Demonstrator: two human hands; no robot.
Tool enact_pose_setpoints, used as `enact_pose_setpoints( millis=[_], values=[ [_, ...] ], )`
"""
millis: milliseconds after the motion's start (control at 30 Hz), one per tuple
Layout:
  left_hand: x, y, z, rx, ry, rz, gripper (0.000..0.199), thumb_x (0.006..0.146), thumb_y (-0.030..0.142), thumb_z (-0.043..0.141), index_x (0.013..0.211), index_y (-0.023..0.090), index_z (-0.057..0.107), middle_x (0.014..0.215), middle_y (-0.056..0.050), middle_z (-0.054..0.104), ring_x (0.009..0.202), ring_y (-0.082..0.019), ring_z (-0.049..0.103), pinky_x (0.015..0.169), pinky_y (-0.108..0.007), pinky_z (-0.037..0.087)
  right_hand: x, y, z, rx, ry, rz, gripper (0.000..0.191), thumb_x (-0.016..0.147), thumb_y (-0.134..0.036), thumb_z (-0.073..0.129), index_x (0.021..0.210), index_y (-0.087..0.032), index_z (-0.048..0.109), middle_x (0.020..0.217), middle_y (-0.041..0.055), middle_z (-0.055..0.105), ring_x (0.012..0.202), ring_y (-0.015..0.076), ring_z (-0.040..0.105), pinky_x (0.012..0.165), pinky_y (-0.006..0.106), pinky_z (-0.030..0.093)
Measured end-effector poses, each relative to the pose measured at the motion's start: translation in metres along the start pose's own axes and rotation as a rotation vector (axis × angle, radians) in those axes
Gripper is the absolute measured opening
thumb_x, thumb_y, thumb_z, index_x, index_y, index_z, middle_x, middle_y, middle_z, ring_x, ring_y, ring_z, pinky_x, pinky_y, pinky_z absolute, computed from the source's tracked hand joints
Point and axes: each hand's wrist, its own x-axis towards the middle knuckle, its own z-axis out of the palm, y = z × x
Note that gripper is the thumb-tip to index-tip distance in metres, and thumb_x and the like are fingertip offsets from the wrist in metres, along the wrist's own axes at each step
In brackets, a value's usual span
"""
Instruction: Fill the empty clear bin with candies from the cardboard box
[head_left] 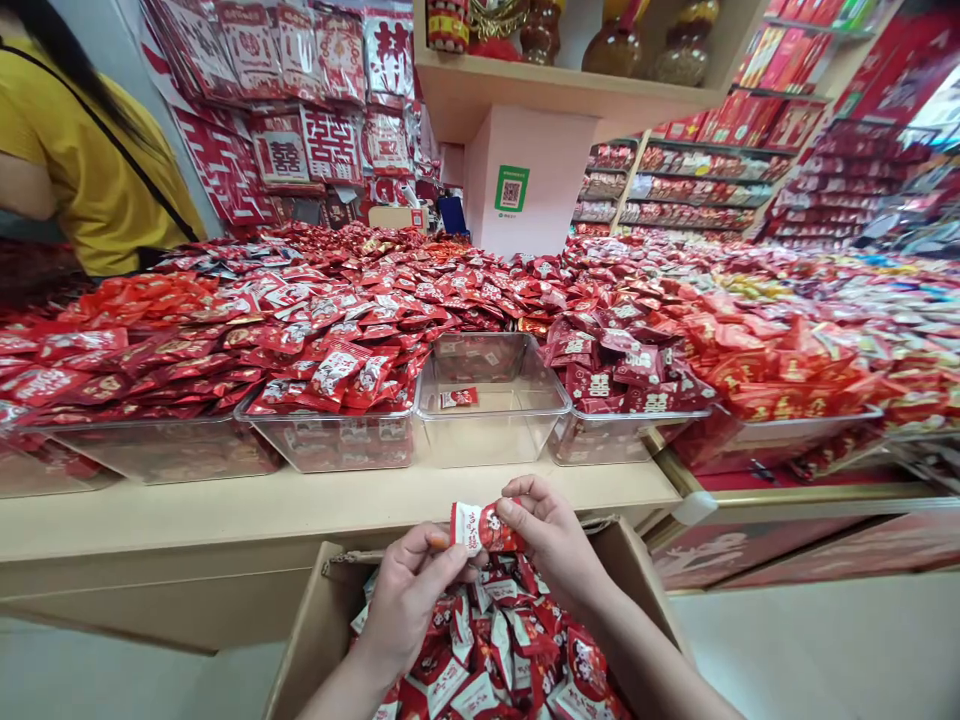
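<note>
Between my hands, above an open cardboard box [306, 622], is a red and white candy packet [487, 527]. My left hand [417, 590] pinches its lower left side, and my right hand [553, 535] grips its right end between thumb and fingers. Many loose red and white packets [499, 650] fill the box beneath. Beyond my hands, a clear plastic bin [491, 440] stands on the shelf with one small red packet [458, 398] on its bottom.
Clear bins heaped with red packets [341, 372] and dark red packets [634, 365] flank the middle bin. The cream counter edge [187, 515] lies before them. A pink pillar [525, 190] rises behind, and a person in yellow [97, 150] stands back left.
</note>
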Motion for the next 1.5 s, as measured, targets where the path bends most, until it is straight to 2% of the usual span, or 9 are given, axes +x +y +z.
enact_pose_setpoints(
  millis=[100, 200, 367, 533, 700, 900, 1033, 1300, 1500],
  values=[
    [-0.001, -0.002, -0.001, 0.023, -0.045, 0.023, 0.005, 0.074, 0.019, 0.059, 0.078, 0.019, 0.057, 0.075, 0.000, 0.066, 0.068, -0.013, 0.060, 0.061, -0.023, 0.046, -0.001, 0.001, 0.000, -0.027, 0.014, -0.004, 0.030, 0.064, -0.031, 0.070, 0.078, -0.016, 0.049, 0.061, -0.0032, 0.059, 0.054, 0.0076, 0.053, 0.055, 0.021, 0.041],
    [0.000, -0.003, -0.002, 0.037, -0.048, 0.054, 0.024, 0.078, 0.021, 0.053, 0.102, 0.023, 0.050, 0.085, -0.001, 0.066, 0.068, -0.012, 0.057, 0.059, -0.023, 0.046, -0.003, 0.002, 0.001, -0.066, 0.007, -0.003, 0.029, 0.064, -0.032, 0.070, 0.078, -0.016, 0.049, 0.059, -0.0040, 0.057, 0.052, 0.0070, 0.051, 0.054, 0.021, 0.039],
    [0.002, -0.003, -0.001, 0.144, 0.000, 0.100, 0.034, 0.077, 0.024, 0.054, 0.110, 0.023, 0.043, 0.080, 0.000, 0.066, 0.062, -0.011, 0.057, 0.056, -0.022, 0.047, -0.003, 0.006, -0.002, -0.111, 0.010, -0.023, 0.028, 0.066, -0.033, 0.068, 0.079, -0.016, 0.050, 0.059, -0.0043, 0.056, 0.054, 0.0068, 0.050, 0.054, 0.021, 0.038],
    [-0.001, 0.002, 0.005, 0.199, 0.023, 0.136, 0.062, 0.075, 0.024, 0.056, 0.126, 0.026, 0.021, 0.077, 0.001, 0.067, 0.063, -0.013, 0.061, 0.060, -0.025, 0.049, -0.002, 0.005, -0.005, -0.094, -0.004, -0.010, 0.030, 0.065, -0.031, 0.069, 0.081, -0.016, 0.050, 0.059, -0.0041, 0.057, 0.053, 0.0069, 0.051, 0.055, 0.021, 0.040],
    [-0.003, 0.003, 0.008, 0.203, 0.071, 0.131, 0.060, 0.073, 0.026, 0.058, 0.123, 0.023, 0.025, 0.075, 0.000, 0.067, 0.063, -0.015, 0.062, 0.057, -0.025, 0.049, 0.000, 0.008, -0.006, -0.107, 0.013, 0.008, 0.032, 0.064, -0.034, 0.069, 0.081, -0.016, 0.050, 0.062, -0.0026, 0.059, 0.055, 0.0091, 0.054, 0.056, 0.023, 0.041],
    [-0.001, 0.001, 0.001, 0.241, -0.003, 0.137, 0.052, 0.076, 0.025, 0.055, 0.121, 0.023, 0.028, 0.076, 0.000, 0.067, 0.060, -0.013, 0.057, 0.060, -0.026, 0.046, 0.000, 0.010, -0.006, -0.143, -0.002, -0.019, 0.030, 0.066, -0.035, 0.067, 0.082, -0.016, 0.050, 0.062, -0.0027, 0.058, 0.055, 0.0086, 0.052, 0.055, 0.022, 0.040],
    [-0.002, 0.001, 0.001, 0.236, 0.027, 0.152, 0.050, 0.075, 0.025, 0.055, 0.119, 0.022, 0.031, 0.075, 0.000, 0.066, 0.058, -0.012, 0.056, 0.059, -0.027, 0.046, -0.001, 0.011, -0.005, -0.168, -0.011, -0.056, 0.028, 0.070, -0.034, 0.064, 0.086, -0.017, 0.048, 0.063, -0.0028, 0.058, 0.056, 0.0087, 0.052, 0.055, 0.022, 0.041],
    [0.004, 0.001, -0.001, 0.241, 0.076, 0.152, 0.043, 0.075, 0.026, 0.057, 0.111, 0.022, 0.034, 0.076, 0.000, 0.069, 0.064, -0.015, 0.063, 0.060, -0.026, 0.051, 0.001, 0.017, -0.015, -0.538, 0.059, -0.331, 0.013, 0.078, -0.030, 0.054, 0.080, -0.017, 0.054, 0.107, 0.0105, 0.051, 0.086, 0.0165, 0.055, 0.073, 0.030, 0.047],
    [0.006, 0.001, 0.000, 0.270, 0.143, 0.145, 0.049, 0.072, 0.027, 0.061, 0.114, 0.021, 0.035, 0.074, -0.001, 0.071, 0.066, -0.017, 0.064, 0.058, -0.027, 0.052, -0.001, 0.012, -0.017, -0.874, 0.009, -0.540, 0.012, 0.081, -0.021, 0.048, 0.087, -0.020, 0.058, 0.102, 0.0106, 0.054, 0.093, 0.0195, 0.054, 0.075, 0.033, 0.047]
  ],
)
